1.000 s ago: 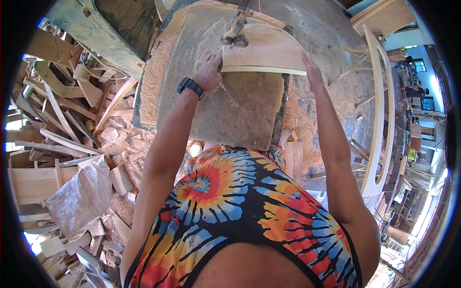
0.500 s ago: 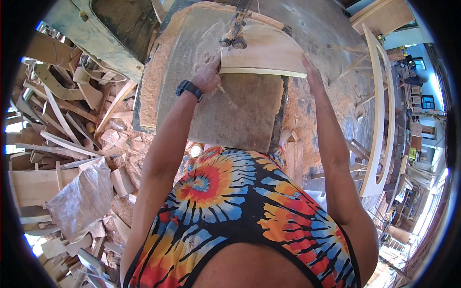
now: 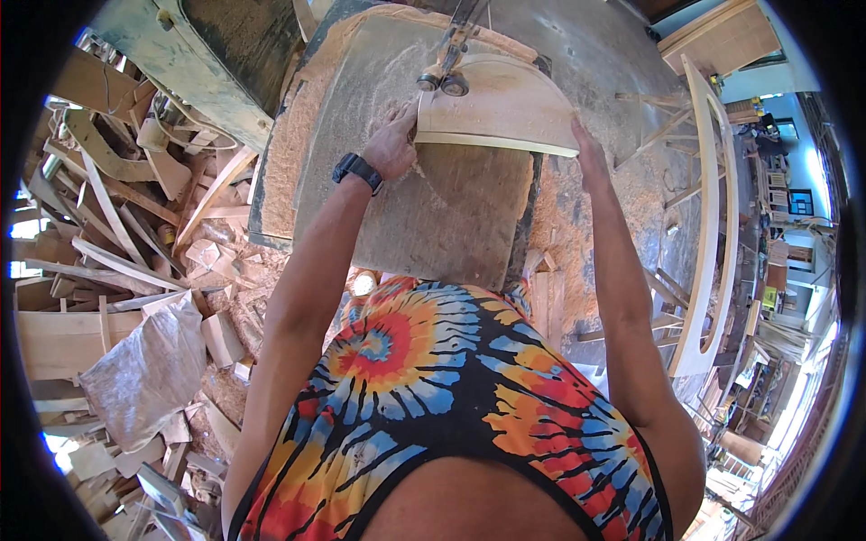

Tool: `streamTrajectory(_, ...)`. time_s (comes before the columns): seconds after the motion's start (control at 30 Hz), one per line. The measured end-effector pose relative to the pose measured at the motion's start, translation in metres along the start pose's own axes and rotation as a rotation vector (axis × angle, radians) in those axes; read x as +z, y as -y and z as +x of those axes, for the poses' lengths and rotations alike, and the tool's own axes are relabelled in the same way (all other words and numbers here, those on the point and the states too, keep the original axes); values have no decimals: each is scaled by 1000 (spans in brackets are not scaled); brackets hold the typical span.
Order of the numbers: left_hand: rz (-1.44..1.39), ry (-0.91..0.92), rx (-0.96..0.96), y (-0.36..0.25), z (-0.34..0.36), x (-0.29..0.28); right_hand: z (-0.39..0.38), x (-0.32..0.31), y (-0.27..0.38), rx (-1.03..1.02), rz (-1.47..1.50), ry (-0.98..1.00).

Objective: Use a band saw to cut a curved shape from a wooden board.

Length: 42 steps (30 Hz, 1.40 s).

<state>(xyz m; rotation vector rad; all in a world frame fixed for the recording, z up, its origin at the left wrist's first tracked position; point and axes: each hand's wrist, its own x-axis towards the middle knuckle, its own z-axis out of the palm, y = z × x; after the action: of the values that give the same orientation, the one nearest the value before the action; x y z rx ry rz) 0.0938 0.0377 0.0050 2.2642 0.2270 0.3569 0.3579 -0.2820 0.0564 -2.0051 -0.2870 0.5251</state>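
Note:
A pale, half-round wooden board (image 3: 501, 101) lies flat on the dusty bandsaw table (image 3: 442, 216), its straight edge towards me and its curved edge away. My left hand (image 3: 391, 146) rests on the table and grips the board's left end. At the right corner, my right hand (image 3: 590, 155) holds the curved edge, its fingers partly hidden by the board. Above the board's left part hangs the bandsaw's guide with two round rollers (image 3: 442, 84); the blade itself is hard to make out.
Sawdust coats the table's left margin (image 3: 281, 185) and the floor beyond. Wood offcuts (image 3: 108, 207) and a crumpled plastic sheet (image 3: 149, 370) pile up on the left, below the machine's body (image 3: 203, 72). At the right stands a long wooden frame (image 3: 706, 225).
The board has turned slightly, its right corner coming a little nearer to me, and my right hand has moved with it. My left hand keeps its place at the left end.

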Motion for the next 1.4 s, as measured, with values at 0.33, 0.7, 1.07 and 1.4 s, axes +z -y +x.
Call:
streamTrajectory(0.33,-8,-13,31,5,6,-3,-15,8,13,-19,-10,-35)
streamTrajectory(0.7,-44,10,35,4,14,-9,-7,-2,-8,21,14,-61)
streamTrajectory(1.07,-59,14,62,8,15,-11,-22,4,5,29,16,-73)
streamTrajectory(1.4,-54,51,-21,8,19,-13,-14,-8,7,-85,-235,39)
